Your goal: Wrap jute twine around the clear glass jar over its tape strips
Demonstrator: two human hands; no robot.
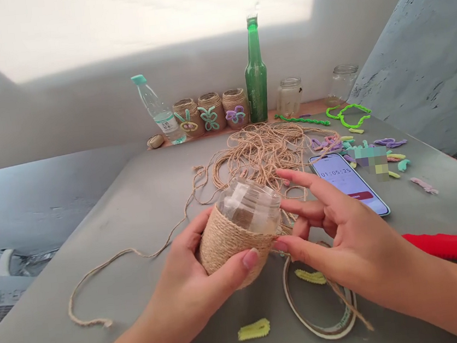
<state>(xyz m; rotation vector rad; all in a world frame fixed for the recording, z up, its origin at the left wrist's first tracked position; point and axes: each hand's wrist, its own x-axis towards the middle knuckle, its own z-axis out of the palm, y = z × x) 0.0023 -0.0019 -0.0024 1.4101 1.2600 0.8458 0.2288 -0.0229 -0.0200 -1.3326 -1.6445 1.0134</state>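
Note:
My left hand [207, 273] is wrapped around a glass jar [252, 204], which tilts above the table. Jute twine [224, 243] covers the jar's lower body in tight rows, while its threaded neck and shoulder are bare glass. At the jar's right side, the thumb and a finger of my right hand [320, 221] pinch the twine at the top row; the other fingers are spread. A loose twine end [358, 311] hangs below this hand. Behind the jar lies a tangled heap of twine [262, 145], with one strand trailing left across the table.
A thin tape roll [325, 335] and yellow fuzzy pieces [253, 329] lie in front. To the right are a phone [373, 193], a red tool [447, 245] and colored fuzzy scraps [390, 143]. Decorated jars [209, 107], a water bottle [164, 115] and a green bottle [257, 83] line the back.

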